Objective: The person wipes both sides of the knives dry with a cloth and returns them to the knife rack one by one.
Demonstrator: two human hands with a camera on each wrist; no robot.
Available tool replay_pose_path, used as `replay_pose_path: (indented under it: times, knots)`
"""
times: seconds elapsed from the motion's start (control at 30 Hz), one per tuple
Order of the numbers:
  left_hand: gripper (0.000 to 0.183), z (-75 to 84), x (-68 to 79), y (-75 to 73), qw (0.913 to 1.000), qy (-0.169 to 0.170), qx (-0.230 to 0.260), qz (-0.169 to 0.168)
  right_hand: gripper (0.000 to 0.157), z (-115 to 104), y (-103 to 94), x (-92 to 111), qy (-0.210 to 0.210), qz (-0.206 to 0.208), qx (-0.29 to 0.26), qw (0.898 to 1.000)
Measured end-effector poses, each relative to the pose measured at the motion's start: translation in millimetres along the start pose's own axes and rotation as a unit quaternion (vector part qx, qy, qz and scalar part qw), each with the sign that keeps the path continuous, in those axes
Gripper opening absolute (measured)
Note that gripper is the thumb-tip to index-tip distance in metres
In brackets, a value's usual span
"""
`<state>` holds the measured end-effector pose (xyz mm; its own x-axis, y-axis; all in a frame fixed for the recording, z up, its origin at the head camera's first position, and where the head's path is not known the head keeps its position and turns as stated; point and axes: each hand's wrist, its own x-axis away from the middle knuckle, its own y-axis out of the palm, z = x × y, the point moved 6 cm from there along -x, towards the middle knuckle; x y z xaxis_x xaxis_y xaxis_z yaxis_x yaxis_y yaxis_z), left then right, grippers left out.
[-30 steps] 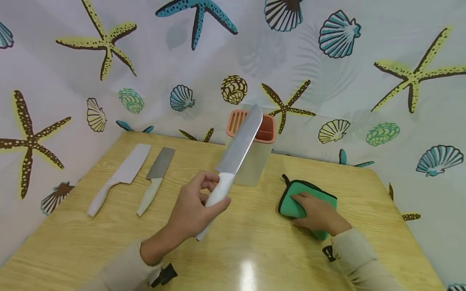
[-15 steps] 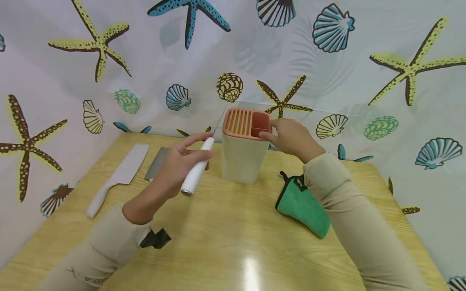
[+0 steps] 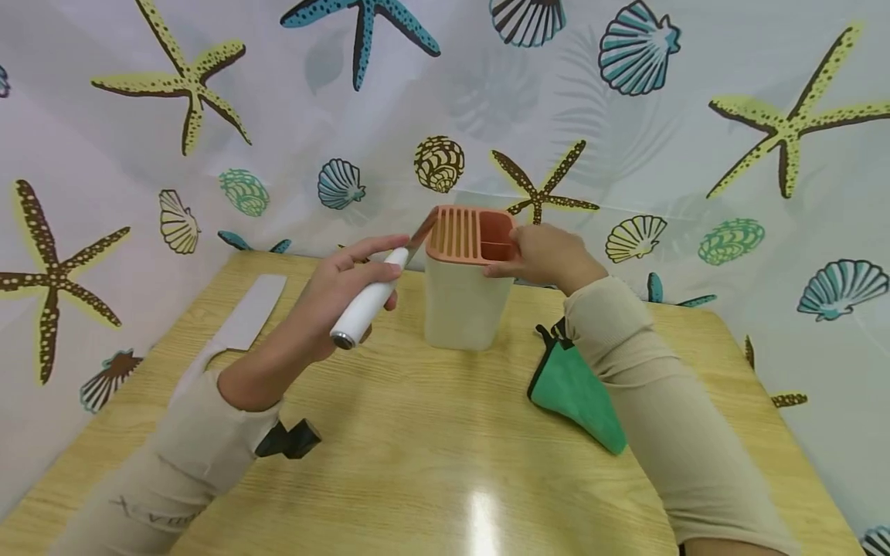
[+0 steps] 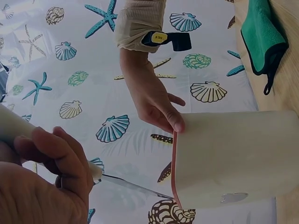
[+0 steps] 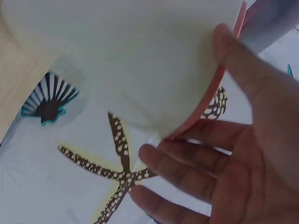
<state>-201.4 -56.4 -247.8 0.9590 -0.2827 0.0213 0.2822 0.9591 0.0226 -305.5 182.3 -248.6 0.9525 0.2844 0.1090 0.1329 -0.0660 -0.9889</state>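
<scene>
Open table (image 3: 417, 455) stretches between the left sleeve (image 3: 191, 448) and right sleeve (image 3: 660, 425), a green cloth (image 3: 573, 398) partly behind the latter and a cleaver (image 3: 253, 313) toward the left edge. The left hand (image 3: 348, 286) grips a white-handled knife (image 3: 365, 309), its blade reaching the left rim of a cream holder (image 3: 462, 309); the right hand (image 3: 549, 259) pinches the right rim, thumb in front. A patterned sheet (image 3: 278, 154) hangs beyond. Only the left-wrist view shows a silvery oval (image 4: 233, 198) on the holder's wall. Half a second earlier, a second knife's blade showed beside the left hand; now it is hidden.
</scene>
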Motion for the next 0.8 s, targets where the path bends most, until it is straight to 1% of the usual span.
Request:
replay_pose_path:
  times: [0.17,0.23,0.33,0.47,0.5,0.57,0.67,0.7,0.73,0.77,0.8]
  knots:
    - [0.047,7.8,-6.0,2.2,0.9993,0.013,0.027,-0.021,0.057,-4.6,-1.1,-0.4,0.032,0.013,0.045,0.998]
    - [0.048,11.3,-8.5,3.9,0.9984,0.022,0.039,-0.036,0.058,-5.7,-0.5,0.0,0.034,0.018,0.053,0.998]
    - [0.047,15.2,-12.4,5.5,0.9970,0.029,0.044,-0.057,0.058,-5.1,-0.6,1.3,0.025,0.014,0.034,0.999]
    - [0.044,20.1,-17.7,6.2,0.9931,0.035,0.040,-0.105,0.051,0.1,0.0,2.3,-0.001,-0.004,-0.018,1.000]
    - [0.046,22.0,-19.1,6.2,0.9910,0.040,0.040,-0.121,0.049,1.4,0.5,2.5,-0.005,-0.007,-0.028,1.000]
    - [0.058,25.7,-21.8,6.5,0.9847,0.053,0.042,-0.161,0.046,2.8,1.1,3.0,-0.009,-0.010,-0.034,0.999]
    - [0.092,31.0,-26.6,7.8,0.9713,0.077,0.039,-0.222,0.045,3.4,1.0,3.8,-0.001,-0.011,-0.037,0.999]
    - [0.099,31.9,-29.0,8.2,0.9674,0.081,0.033,-0.238,0.046,3.7,0.8,3.8,0.002,-0.010,-0.037,0.999]
    - [0.103,32.6,-31.8,8.5,0.9652,0.083,0.017,-0.247,0.046,4.1,0.3,3.9,0.005,-0.009,-0.037,0.999]
    - [0.103,33.2,-34.8,8.8,0.9645,0.084,-0.003,-0.251,0.046,4.5,0.0,3.7,0.007,-0.008,-0.037,0.999]
    - [0.097,34.0,-38.2,8.9,0.9652,0.085,-0.029,-0.245,0.046,4.5,-0.6,3.7,0.007,-0.007,-0.037,0.999]
